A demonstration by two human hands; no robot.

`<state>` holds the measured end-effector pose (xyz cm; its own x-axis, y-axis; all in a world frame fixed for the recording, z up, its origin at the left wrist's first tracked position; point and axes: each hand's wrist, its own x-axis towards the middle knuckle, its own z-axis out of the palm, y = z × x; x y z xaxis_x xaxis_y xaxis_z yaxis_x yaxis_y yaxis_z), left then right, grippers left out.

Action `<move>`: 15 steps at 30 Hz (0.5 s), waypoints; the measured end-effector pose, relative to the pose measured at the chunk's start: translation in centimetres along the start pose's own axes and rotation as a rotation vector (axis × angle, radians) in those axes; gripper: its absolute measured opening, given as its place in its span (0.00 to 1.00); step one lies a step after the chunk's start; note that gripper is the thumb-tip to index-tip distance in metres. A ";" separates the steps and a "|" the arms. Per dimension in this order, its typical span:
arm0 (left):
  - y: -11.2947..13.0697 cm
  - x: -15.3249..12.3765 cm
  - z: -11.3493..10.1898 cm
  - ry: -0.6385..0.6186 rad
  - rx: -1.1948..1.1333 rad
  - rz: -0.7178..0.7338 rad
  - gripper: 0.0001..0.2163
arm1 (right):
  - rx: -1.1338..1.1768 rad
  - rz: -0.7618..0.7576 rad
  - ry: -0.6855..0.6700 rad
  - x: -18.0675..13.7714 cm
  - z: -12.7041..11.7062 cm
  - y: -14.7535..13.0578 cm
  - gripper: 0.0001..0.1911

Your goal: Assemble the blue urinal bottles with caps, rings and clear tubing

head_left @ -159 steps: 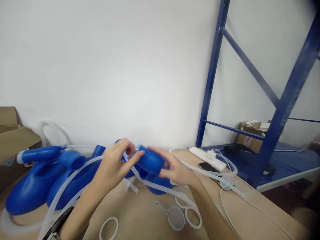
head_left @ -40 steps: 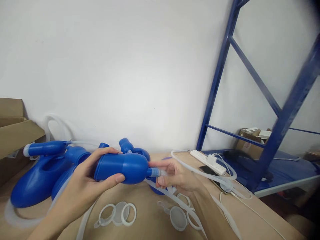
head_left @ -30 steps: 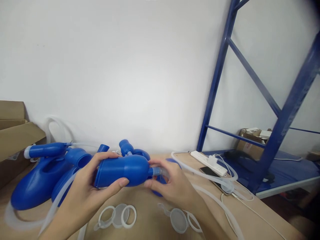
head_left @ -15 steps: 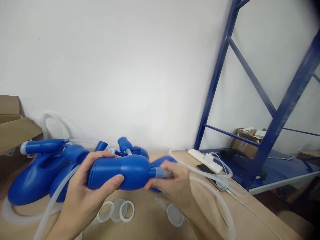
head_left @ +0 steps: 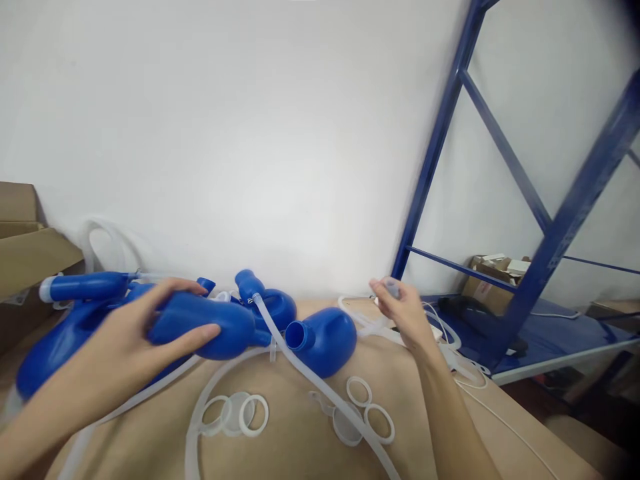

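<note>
My left hand point(head_left: 127, 337) is wrapped round a blue plastic bottle point(head_left: 210, 327), holding it on its side low over the brown table point(head_left: 295, 453). A translucent tube point(head_left: 210, 387) runs from the bottle's narrow end and loops down over the table. My right hand point(head_left: 403, 313) is raised at the right, away from the bottle, with its fingertips pinched on the end of a translucent tube point(head_left: 391, 288). Another blue bottle point(head_left: 325, 340) lies open-mouthed between my hands.
More blue bottles point(head_left: 65, 333) and tubing lie at the left, by a cardboard box point(head_left: 25, 247). White rings and lids point(head_left: 235, 413) lie on the table. A white power strip, partly hidden, and a blue metal rack point(head_left: 565, 220) stand to the right.
My right hand has left the bottle's narrow end and swung up to the right, pinching a tube end. My left hand has carried the bottle to the left and lower.
</note>
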<state>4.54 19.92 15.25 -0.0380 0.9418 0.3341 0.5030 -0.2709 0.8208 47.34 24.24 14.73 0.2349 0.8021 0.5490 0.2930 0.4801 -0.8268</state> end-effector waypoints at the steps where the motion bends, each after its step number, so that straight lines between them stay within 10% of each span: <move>1: 0.3 0.5 0.9 -0.094 0.053 -0.015 0.32 | -0.042 0.027 -0.067 0.0 0.7 0.4 0.30; 5: -1.1 2.1 3.4 -0.588 0.138 -0.161 0.30 | -0.194 0.014 -0.317 -0.3 3.4 1.8 0.26; 15: -5.5 3.0 4.7 -0.896 -0.013 -0.329 0.39 | -0.579 -0.037 -0.768 -1.4 5.4 5.8 0.45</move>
<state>5.73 25.13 9.59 0.5023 0.7721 -0.3893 0.5754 0.0376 0.8170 43.71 27.83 8.50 -0.3945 0.9025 0.1730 0.7485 0.4248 -0.5091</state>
